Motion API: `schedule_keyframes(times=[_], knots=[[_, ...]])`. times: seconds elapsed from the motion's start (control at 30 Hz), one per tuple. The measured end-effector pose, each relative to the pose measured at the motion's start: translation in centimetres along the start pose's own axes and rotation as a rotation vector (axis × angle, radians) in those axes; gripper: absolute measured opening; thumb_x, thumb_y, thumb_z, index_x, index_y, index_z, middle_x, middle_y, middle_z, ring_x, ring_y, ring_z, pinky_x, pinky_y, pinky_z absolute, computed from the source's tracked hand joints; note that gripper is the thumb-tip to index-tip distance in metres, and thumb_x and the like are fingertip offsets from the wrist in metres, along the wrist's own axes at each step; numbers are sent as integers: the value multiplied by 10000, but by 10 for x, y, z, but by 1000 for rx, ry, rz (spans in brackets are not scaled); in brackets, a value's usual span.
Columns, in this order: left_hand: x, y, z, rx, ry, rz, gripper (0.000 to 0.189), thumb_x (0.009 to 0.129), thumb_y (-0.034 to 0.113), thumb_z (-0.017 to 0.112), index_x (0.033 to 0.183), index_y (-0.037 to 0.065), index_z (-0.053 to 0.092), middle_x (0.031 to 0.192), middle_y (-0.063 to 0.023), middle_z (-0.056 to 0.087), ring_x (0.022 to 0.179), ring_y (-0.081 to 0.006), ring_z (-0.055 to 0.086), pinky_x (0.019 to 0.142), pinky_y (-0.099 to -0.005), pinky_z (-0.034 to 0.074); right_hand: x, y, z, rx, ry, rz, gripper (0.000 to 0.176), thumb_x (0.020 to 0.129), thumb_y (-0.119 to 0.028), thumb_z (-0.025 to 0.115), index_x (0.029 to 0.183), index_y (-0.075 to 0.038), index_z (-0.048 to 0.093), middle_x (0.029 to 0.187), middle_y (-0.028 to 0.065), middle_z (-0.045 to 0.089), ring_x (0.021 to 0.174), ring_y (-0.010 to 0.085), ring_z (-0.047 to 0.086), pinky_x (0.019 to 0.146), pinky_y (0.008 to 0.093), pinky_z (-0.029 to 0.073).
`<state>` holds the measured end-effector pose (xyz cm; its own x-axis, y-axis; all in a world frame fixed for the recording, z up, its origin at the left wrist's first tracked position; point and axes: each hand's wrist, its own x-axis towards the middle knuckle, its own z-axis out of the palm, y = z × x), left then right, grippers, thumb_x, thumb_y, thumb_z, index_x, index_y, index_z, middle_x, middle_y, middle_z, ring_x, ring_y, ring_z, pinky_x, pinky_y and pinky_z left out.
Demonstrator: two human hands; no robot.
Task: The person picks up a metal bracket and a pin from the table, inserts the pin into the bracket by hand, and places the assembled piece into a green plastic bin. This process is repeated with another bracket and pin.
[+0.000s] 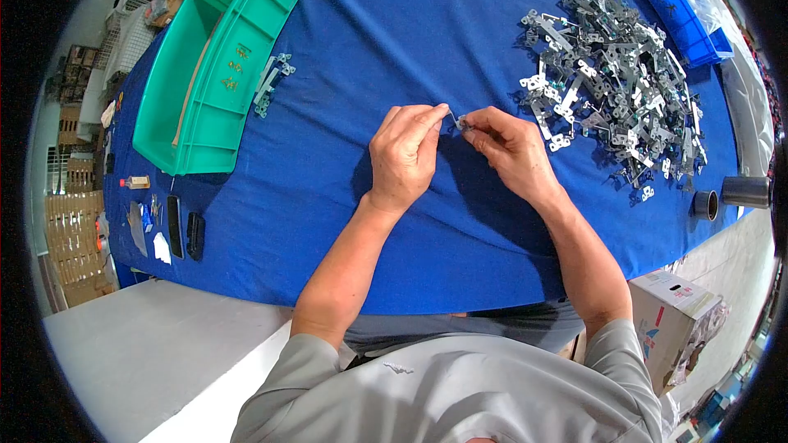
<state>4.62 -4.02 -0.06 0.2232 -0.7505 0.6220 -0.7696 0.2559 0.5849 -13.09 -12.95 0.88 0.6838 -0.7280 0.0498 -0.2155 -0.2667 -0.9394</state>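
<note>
A small metal part (460, 122) is held up between the two hands, above the middle of the blue cloth (394, 254). By the right hand (519, 150) it is pinched between thumb and fingertips, the other fingers being curled in. The left hand (403, 152) is brought close on the other side, its thumb and fingers drawn together at the tips around a thin, light end; whether this end belongs to the same part cannot be told. Both forearms are reached forward over the near edge of the cloth. To the right of the hands, a large heap of metal brackets (616, 82) is spread on the cloth, with one small bracket (648, 193) lying at its near edge. Beyond the heap, a blue bin (671, 8) is placed at the far right. Two metal cups (746, 192) are seen near the right edge, just beside each other. On the left, a green crate (215, 135) is set on the cloth, and a few brackets (268, 86) are laid just beside its right side. Nearer, two black objects (174, 226) are laid side by side, with a small bottle (135, 183) near them.
</note>
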Motion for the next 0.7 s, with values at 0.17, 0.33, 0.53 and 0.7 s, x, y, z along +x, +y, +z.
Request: schedule_keyframes(times=[0.17,0.33,0.53,0.7], knots=[[1,2,0,13,2,17,189,897,-30,694,1067,13,764,980,-145,737,856,-292,689,756,-374,554,1,1,-1,-133,56,-176,153,952,-88,708,1081,-8,691,892,99,671,773,168,634,689,326,515],[1,3,0,-10,-57,57,193,896,-28,694,1070,15,764,981,-148,738,853,-296,688,756,-371,554,2,1,0,-29,157,-189,89,970,-91,686,1017,-17,670,875,67,652,756,143,600,670,293,488],[-1,-7,2,-96,32,-128,175,965,8,650,1105,7,755,978,-122,741,754,-185,673,647,-300,541,1,-3,-3,255,123,55,166,1047,-172,617,1064,-18,676,848,27,681,699,75,578,620,248,482],[-3,-4,2,-186,18,-276,191,997,24,624,1141,10,748,980,-93,742,708,-101,640,567,-250,505,-2,-9,1,154,-36,132,191,1052,-177,616,1125,-14,680,817,36,694,652,75,597,581,259,493]])
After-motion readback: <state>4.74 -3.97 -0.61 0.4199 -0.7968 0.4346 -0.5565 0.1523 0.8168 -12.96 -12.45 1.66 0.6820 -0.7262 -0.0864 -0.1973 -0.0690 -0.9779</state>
